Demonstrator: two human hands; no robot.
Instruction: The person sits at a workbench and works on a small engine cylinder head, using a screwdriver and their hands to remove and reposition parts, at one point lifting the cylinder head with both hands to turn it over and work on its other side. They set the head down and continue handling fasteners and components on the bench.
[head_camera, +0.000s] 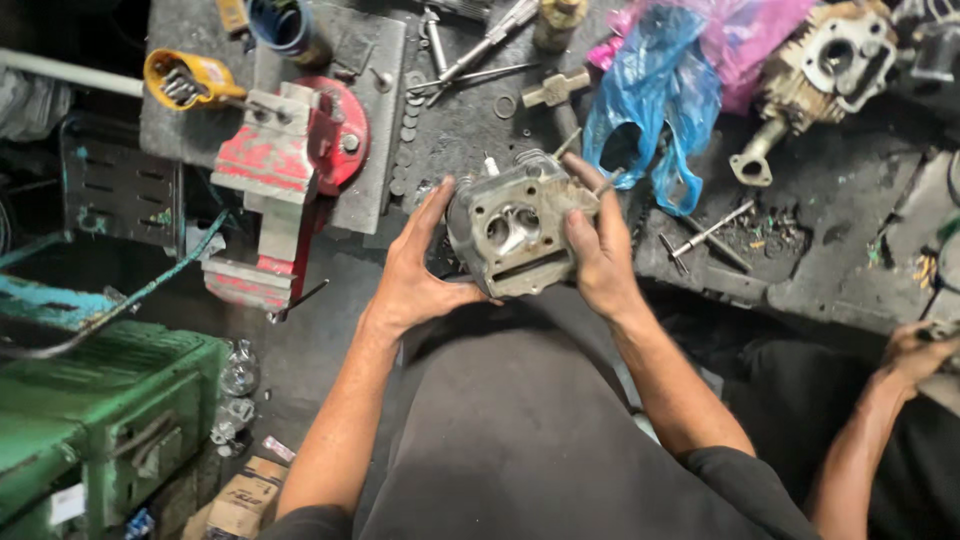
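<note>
I hold a grey metal engine cylinder head (515, 228) in front of me, above the edge of a dark workbench (820, 190). Its open side with the two valve seats faces up at me. My left hand (420, 265) grips its left side with the thumb along the edge. My right hand (600, 240) clasps its right side, fingers wrapped over the top corner. A small white plug tip sticks out at the head's top.
A red bench vise (285, 170) stands at the left of the bench. Loose tools (480, 50), washers, blue and pink plastic bags (655, 90) and another engine part (820, 70) lie behind. A green machine (95, 420) sits low left. Another person's hand (915, 350) is at the right.
</note>
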